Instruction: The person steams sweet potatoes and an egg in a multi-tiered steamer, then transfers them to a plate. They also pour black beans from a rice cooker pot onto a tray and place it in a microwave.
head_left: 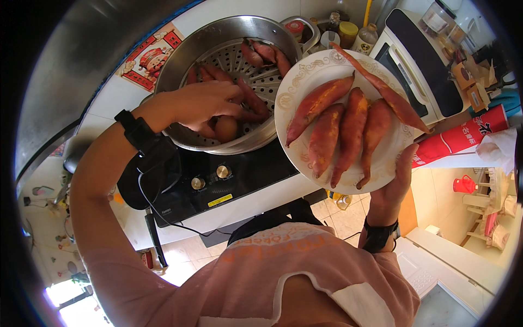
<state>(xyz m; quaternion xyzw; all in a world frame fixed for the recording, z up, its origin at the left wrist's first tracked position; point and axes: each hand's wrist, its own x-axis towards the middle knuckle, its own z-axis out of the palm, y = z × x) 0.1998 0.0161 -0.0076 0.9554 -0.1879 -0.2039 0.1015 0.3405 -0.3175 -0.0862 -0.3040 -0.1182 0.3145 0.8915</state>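
My left hand [208, 102] reaches down into a large steel steamer pot [179, 53], its fingers bent among sweet potatoes. One reddish sweet potato [254, 98] lies just right of the fingers, and a round brownish thing [226, 128] is below them. The fingertips are partly hidden, so a grip cannot be made out. More sweet potatoes [263, 52] rest on the perforated steamer tray [229, 53] at the back. My right hand [394, 180] holds a white patterned plate [296, 86] from beneath, thumb at its rim. Several cooked sweet potatoes [349, 137] with split skins lie on it.
The pot stands on a black cooktop [245, 175] with two knobs. Jars and bottles [347, 34] stand behind the plate. A white and black appliance [425, 61] and a red printed packet [461, 135] are at the right. A dark handle [156, 239] juts out below the cooktop's left end.
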